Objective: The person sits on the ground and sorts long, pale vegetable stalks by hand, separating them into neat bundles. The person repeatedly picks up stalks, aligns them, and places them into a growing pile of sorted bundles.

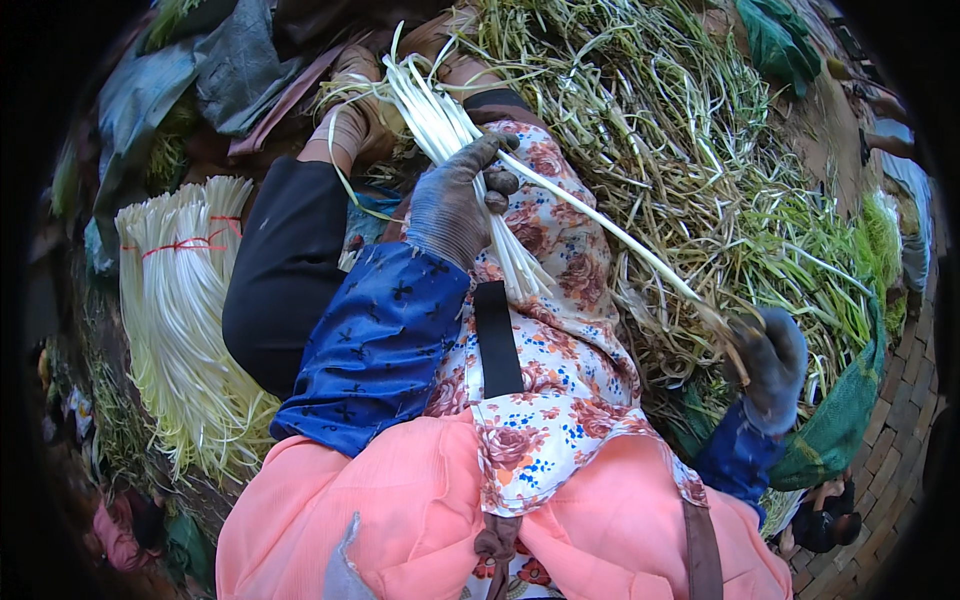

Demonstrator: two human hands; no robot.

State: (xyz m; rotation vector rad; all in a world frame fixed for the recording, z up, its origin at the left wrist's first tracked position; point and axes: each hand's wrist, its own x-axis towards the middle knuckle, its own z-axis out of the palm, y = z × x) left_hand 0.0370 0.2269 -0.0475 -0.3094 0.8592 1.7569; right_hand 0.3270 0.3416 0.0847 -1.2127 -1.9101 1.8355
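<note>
My left hand [457,199], in a soiled knit glove, is closed round a bunch of pale blanched chive stalks [427,112] above my apron-covered lap. One longer stalk [600,217] runs from beside that hand down to my right hand [769,360], also gloved, whose fingers pinch its brownish root end. Beside my bent leg, at the left, stand thick bundles of white and yellow stalks [176,277] tied with red string [184,245]. Under and behind the long stalk lies a large heap of loose green and withered stalks [667,150].
A green mesh sack [832,427] edges the heap at the right, by brick paving [892,435]. Grey-blue cloth sheets [244,75] lie at the upper left. Another person [825,517] is at the lower right; a person in pink [120,532] is at the lower left.
</note>
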